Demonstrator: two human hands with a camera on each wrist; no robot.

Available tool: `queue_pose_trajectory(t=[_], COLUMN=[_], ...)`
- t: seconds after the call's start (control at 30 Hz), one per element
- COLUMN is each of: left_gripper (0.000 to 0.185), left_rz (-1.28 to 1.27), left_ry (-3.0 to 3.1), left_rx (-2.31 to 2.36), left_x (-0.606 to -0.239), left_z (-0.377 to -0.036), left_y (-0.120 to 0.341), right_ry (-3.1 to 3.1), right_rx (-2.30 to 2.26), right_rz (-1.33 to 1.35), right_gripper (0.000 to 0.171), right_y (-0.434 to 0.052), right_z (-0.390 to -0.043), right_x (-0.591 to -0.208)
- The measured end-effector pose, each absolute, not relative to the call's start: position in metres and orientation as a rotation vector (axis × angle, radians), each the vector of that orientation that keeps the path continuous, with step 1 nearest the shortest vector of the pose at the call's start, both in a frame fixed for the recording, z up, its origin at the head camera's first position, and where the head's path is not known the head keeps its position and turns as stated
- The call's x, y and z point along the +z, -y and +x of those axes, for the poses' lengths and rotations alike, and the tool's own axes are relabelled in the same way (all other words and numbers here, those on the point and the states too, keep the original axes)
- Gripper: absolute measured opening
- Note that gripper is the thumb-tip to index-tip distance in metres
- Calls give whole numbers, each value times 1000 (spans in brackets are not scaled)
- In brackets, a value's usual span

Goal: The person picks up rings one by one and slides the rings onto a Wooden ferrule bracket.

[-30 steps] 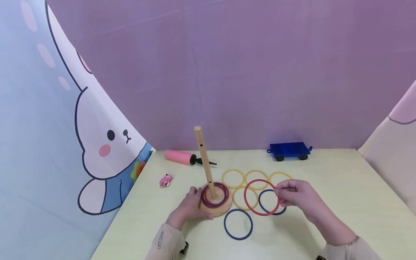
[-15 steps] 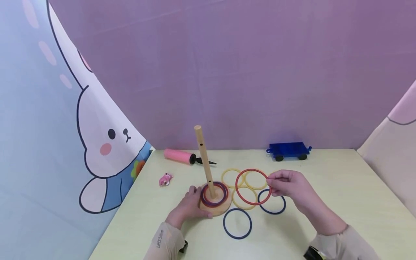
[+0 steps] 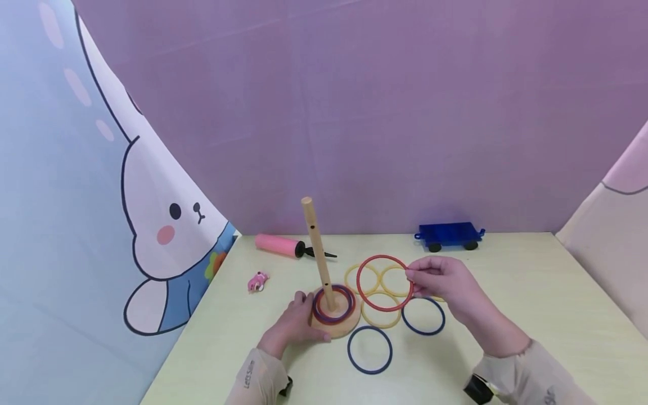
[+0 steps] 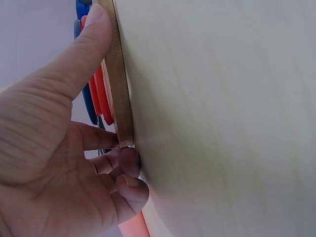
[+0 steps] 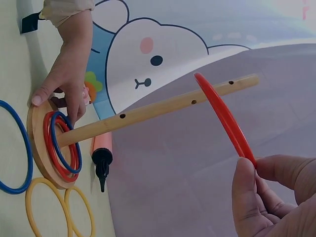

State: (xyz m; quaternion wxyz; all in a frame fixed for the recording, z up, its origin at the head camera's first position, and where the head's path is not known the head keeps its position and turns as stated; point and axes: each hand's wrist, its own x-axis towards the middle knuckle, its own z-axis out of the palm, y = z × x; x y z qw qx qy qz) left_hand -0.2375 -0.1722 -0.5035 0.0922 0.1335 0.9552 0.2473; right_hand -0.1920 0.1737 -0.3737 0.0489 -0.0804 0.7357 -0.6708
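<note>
My right hand [image 3: 440, 281] pinches the right edge of a red ring [image 3: 358, 281] between thumb and fingers. The ring hangs in the air, tilted, right of the wooden peg [image 3: 317, 247]; in the right wrist view it overlaps the peg's upper part. My left hand [image 3: 295, 323] grips the left edge of the peg stand's round base [image 3: 338, 331], thumb at the near rim and fingers curled at the far side, as the left wrist view shows. Around the peg's foot lie red rings [image 5: 48, 143] with a blue ring [image 5: 58, 143] on top.
Several yellow rings [image 3: 363, 304] lie right of the base. Two blue rings rest nearby, a near one [image 3: 349, 350] and a right one [image 3: 444, 319]. Behind stand a pink hand pump [image 3: 275, 244] and a blue toy wagon [image 3: 449, 233]; a small pink toy [image 3: 259, 281] lies left.
My right hand has carried the red ring left and upward, closer to the peg. The left hand keeps its hold on the base, and the stand has stayed in place.
</note>
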Motion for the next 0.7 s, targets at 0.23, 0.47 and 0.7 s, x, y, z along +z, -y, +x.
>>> queue_pose_trajectory(t=[0.23, 0.47, 0.7], left_gripper=[116, 116, 117], left_rz=[395, 372, 375], left_ry=[-2828, -2820, -2828], left_rx=[736, 734, 724], left_x=[-505, -506, -506], left_z=[-239, -240, -240], left_y=[172, 172, 172], right_ry=[-2228, -2239, -2216], right_rx=[-2036, -2001, -2008], right_rz=[-257, -280, -365], right_gripper=[32, 29, 29], right_y=[-167, -161, -154], right_z=[-195, -197, -201], right_x=[-369, -361, -354])
